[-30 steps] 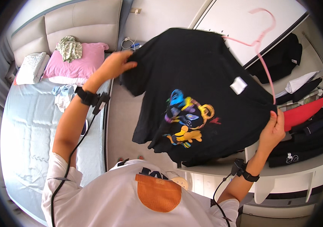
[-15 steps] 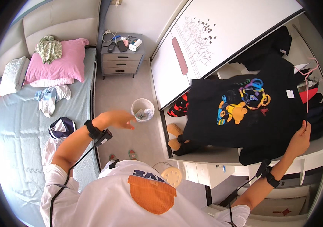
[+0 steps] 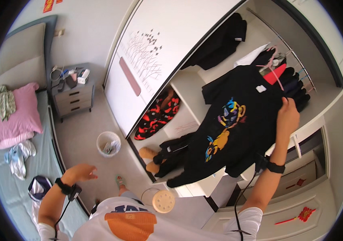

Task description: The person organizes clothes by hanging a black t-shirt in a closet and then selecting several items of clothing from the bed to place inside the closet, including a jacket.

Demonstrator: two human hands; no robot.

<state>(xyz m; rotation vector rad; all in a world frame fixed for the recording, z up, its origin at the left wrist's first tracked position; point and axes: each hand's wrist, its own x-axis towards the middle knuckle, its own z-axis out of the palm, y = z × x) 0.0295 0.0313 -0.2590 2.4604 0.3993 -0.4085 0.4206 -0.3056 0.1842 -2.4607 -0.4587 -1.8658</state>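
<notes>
A black printed fabric T-shirt (image 3: 232, 136) on a pink hanger (image 3: 269, 65) is gripped by the right hand (image 3: 288, 115); the left hand (image 3: 80, 172) is loosely spread.

Right hand (image 3: 288, 115) gripping black printed T-shirt (image 3: 247, 127), pink hanger (image 3: 271, 66) at its neck, left hand (image 3: 80, 173) loosely extended

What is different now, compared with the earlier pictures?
The black T-shirt moved right, toward the hanging clothes. The left hand, earlier at its sleeve, is now away and empty. The view also turned right. The right hand still grips the T-shirt.
</notes>
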